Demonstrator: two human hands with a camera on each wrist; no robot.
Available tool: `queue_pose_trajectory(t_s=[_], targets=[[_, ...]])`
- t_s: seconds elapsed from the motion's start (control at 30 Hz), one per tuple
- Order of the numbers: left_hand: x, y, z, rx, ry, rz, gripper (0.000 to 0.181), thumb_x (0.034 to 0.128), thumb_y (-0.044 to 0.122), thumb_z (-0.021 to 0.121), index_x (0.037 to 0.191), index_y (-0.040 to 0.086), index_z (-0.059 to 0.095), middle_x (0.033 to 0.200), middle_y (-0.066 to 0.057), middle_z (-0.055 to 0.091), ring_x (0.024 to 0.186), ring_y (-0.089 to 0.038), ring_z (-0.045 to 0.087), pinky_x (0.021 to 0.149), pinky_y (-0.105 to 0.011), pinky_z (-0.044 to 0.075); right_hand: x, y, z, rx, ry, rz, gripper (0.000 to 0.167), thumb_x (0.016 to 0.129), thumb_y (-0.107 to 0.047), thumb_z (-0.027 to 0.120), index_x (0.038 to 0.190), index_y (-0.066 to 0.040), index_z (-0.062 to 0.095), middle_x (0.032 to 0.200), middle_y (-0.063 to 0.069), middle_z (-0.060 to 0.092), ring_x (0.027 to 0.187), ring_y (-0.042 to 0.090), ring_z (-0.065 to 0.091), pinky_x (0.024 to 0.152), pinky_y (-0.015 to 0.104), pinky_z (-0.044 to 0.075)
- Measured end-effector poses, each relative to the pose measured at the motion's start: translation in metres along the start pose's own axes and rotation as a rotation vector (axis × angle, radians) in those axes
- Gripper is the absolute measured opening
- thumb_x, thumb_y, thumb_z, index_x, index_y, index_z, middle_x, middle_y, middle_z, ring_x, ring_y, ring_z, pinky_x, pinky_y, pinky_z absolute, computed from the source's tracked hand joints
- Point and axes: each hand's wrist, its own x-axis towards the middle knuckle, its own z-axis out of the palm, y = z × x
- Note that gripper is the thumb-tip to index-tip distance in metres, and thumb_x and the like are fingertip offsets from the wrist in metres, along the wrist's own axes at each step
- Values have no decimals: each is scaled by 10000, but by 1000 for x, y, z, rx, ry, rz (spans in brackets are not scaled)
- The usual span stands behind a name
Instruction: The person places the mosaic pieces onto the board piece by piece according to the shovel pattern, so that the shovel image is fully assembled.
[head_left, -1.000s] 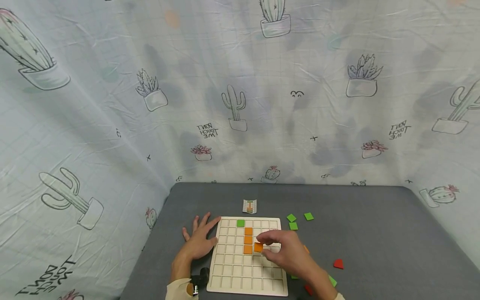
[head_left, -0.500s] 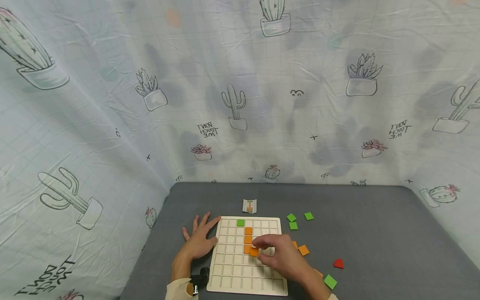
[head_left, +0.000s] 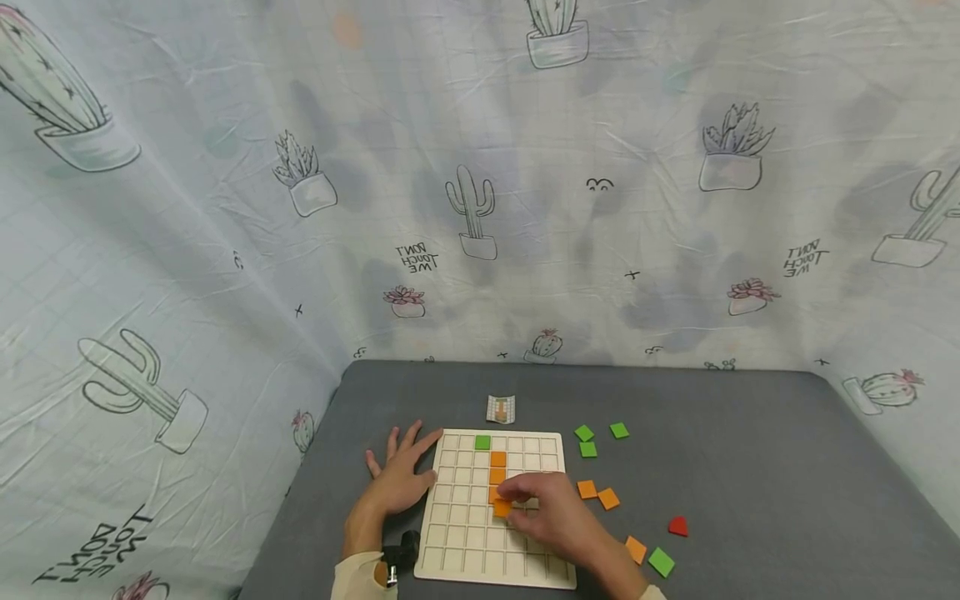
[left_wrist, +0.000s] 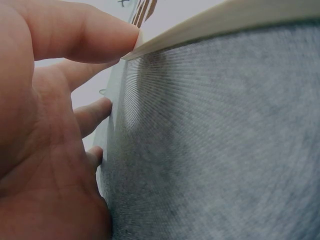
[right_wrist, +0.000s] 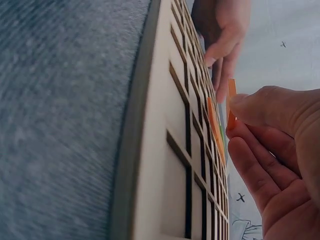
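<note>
A pale wooden grid board lies on the grey table in the head view. My left hand is spread beside it, thumb and index finger touching its left edge. Between thumb and fingers my right hand pinches an orange square tile just above the board. In the right wrist view this orange tile is held on edge, apart from the grid. One green tile sits in the top row. Below and right of it, a column of orange tiles fills cells, the lowest partly covered by my fingers.
A small pattern card lies behind the board. To the right are loose green tiles, several orange tiles and a red piece with a rounded side. A cactus-print cloth stands behind the table.
My right hand has moved left and slightly down with the orange tile, to beneath the orange column. Loose orange tiles on the right have come into sight. My left hand stays put.
</note>
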Motion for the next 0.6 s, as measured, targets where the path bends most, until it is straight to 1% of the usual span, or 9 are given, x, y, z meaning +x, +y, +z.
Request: queue_pose_trajectory(t_s=[0.1, 0.2, 0.33, 0.43, 0.6], targets=[[0, 0, 0, 4, -1, -2, 691, 980, 72, 680, 1642, 211, 540, 1813, -212, 232, 1677, -560, -34, 1185, -841, -258, 1, 0, 3, -23, 6, -16, 278, 891, 23, 830, 1141, -99, 842, 1091, -7, 840, 934, 138, 775, 845, 295, 670], [0, -1, 1, -20, 18, 21, 690, 963, 73, 682, 1629, 205, 556, 1801, -235, 248, 1667, -581, -28, 1173, -845, -267, 2, 1, 5, -43, 4, -20, 284, 894, 29, 827, 1139, -113, 841, 1088, -16, 838, 928, 89, 763, 836, 283, 669], [4, -12, 8, -35, 51, 65, 694, 956, 109, 668, 1627, 245, 557, 1797, -232, 258, 1662, -591, -30, 1146, -852, -292, 4, 1, 7, -52, -15, -17, 267, 909, 14, 821, 1139, -121, 839, 1090, -22, 835, 929, 46, 751, 832, 265, 662], [7, -19, 12, -13, 60, 63, 698, 968, 135, 658, 1638, 292, 544, 1808, -201, 254, 1674, -566, -24, 1156, -848, -284, 4, -1, 8, -57, -32, -15, 265, 911, 12, 823, 1140, -120, 839, 1095, -26, 833, 945, 34, 751, 837, 256, 659], [7, -18, 13, 0, 63, 38, 691, 969, 126, 665, 1636, 264, 550, 1805, -202, 267, 1675, -562, 2, 1177, -844, -252, 5, -5, 7, -89, -55, -4, 276, 906, 11, 839, 1148, -122, 839, 1111, -37, 831, 1008, 49, 763, 879, 259, 661]])
